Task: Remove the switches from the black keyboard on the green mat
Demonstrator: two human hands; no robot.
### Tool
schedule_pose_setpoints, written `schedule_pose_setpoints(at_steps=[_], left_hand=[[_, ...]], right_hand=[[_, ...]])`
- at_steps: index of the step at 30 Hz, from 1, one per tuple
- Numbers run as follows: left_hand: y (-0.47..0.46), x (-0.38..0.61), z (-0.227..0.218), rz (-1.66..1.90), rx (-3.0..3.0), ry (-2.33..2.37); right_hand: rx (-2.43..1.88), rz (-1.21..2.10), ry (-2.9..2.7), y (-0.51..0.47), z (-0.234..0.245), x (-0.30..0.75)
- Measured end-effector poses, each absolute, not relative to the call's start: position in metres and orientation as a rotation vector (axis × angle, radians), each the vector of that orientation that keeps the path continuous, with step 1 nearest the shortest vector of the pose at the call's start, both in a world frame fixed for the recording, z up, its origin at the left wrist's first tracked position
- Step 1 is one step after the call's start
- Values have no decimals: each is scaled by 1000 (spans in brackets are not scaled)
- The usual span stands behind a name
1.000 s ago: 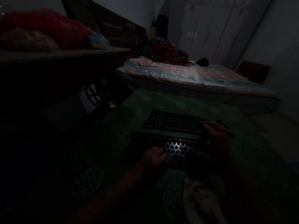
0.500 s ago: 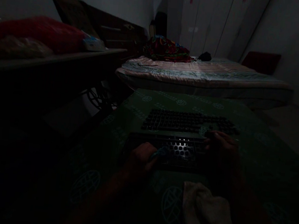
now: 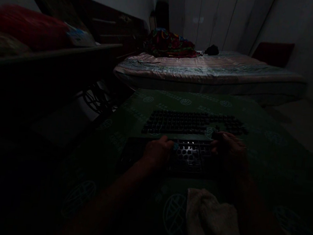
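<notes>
A black keyboard base (image 3: 187, 155), with rows of openings where the light catches it, lies across the green table. Over its left half, my left hand (image 3: 156, 151) is closed around a thin blue-green tool (image 3: 176, 146), whose shape is mostly hidden. At the base's right end my right hand (image 3: 230, 146) is pinched, with a small dark piece (image 3: 215, 134) at the fingertips, too dark to name. Just beyond the base, black keycaps (image 3: 175, 121) are laid out in keyboard order. A light cloth (image 3: 210, 218) lies crumpled nearer to me, beside my right forearm.
The green table top (image 3: 170, 96) has printed globe marks. Behind it stands a bed (image 3: 215, 71) with a dark red patterned blanket (image 3: 170, 45). On the left, a shelf (image 3: 102, 49) carries a red plastic bag (image 3: 28, 27). The room is very dim.
My left hand has moved up and slightly right over the keyboard base, the blue-green tool moving with it. My right hand keeps its place by the base's right end. The view has shifted slightly.
</notes>
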State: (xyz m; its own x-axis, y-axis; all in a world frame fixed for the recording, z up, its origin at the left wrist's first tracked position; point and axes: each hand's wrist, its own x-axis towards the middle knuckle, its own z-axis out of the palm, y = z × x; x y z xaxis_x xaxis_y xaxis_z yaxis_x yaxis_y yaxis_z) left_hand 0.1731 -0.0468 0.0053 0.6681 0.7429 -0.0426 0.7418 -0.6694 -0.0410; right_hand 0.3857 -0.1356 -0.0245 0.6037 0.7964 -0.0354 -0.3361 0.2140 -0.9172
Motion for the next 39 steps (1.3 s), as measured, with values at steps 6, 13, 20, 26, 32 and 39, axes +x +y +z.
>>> schedule_pose_setpoints(at_steps=[6,13,20,26,32,39], left_hand=[[-47,177,1,133,-2831,-1252],[-58,166,-5,-23,-2896,-1239],[-71,166,-4,27,-2881,-1288],[-70,164,-7,-104,-2920,-1372],[-65,167,-16,-422,-2880,-1504],[-66,164,-18,-336,-2930,-1398]], right_hand=[[-1138,849,-542,-135,-22,380],[-1261,994,-816,-127,-27,353],[-1346,856,-1077,-121,-31,338],[-1351,712,-1223,-116,-47,334],[-1362,557,-1390,-115,-50,328],[-1399,579,-1360,-115,-48,327]])
